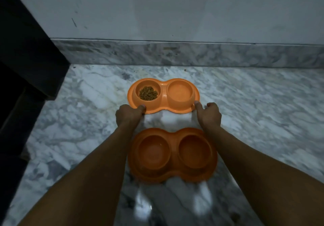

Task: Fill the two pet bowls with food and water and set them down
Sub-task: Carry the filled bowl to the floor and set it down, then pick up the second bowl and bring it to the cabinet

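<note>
Two orange double pet bowls lie on the marble floor. The far bowl (pixel 163 96) has brown kibble (pixel 148 93) in its left well, and its right well (pixel 180 93) looks filled with clear water. My left hand (pixel 129 114) grips the far bowl's near left rim, thumb on top. At the near right rim, my right hand (pixel 208 115) pinches the edge with its thumb on top and its fingers curled beside it. The near bowl (pixel 172 155) sits between my forearms, blurred, and both its wells look empty.
A white wall with a marble skirting (pixel 175 55) runs just behind the far bowl. Dark furniture (pixel 26 59) stands at the left edge of the floor. Bare marble floor (pixel 263 103) extends to the right of both bowls.
</note>
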